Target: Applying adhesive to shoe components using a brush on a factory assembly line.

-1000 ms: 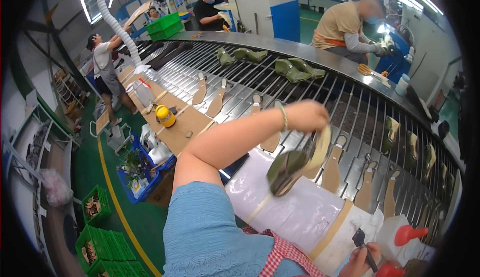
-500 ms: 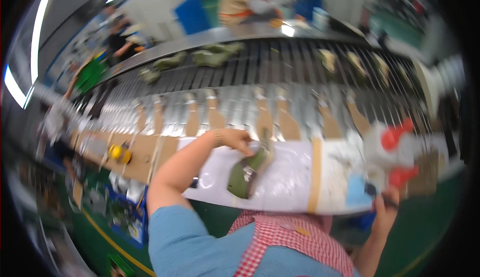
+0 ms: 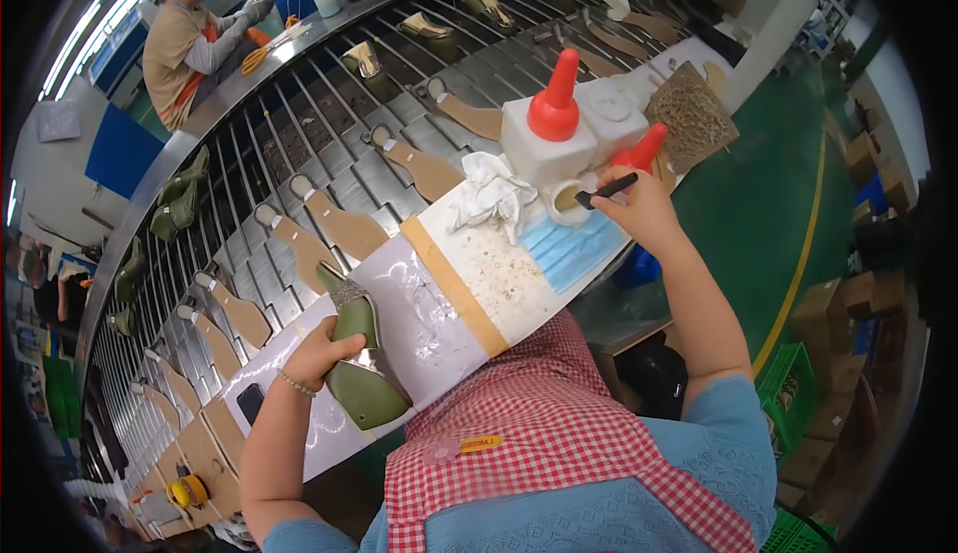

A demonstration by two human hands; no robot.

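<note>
My left hand (image 3: 317, 355) is closed round a green shoe upper (image 3: 361, 395) with a metallic-looking band across it, resting on the white sheet-covered bench (image 3: 424, 298). Its thumb lies over the upper's side. Pinched in my right hand (image 3: 647, 212) is a black-handled brush (image 3: 611, 189). The brush's working end points into the mouth of a small white jar (image 3: 567, 202), so the bristles cannot be made out. Beside the jar lie a crumpled white cloth (image 3: 491, 197) and a blue face mask (image 3: 571, 250).
White bottles with red nozzle caps (image 3: 555, 104) stand behind the jar, near a rough brown block (image 3: 691, 119). A slatted conveyor (image 3: 329, 124) beyond the bench carries tan insole pieces (image 3: 339, 219) and shoe uppers. A phone (image 3: 250, 402) lies left. A co-worker (image 3: 190, 44) sits across the conveyor.
My view has swung toward the right. My right hand has brought the brush to the jar's mouth. My left hand now grips the shoe upper, which stays on the bench.
</note>
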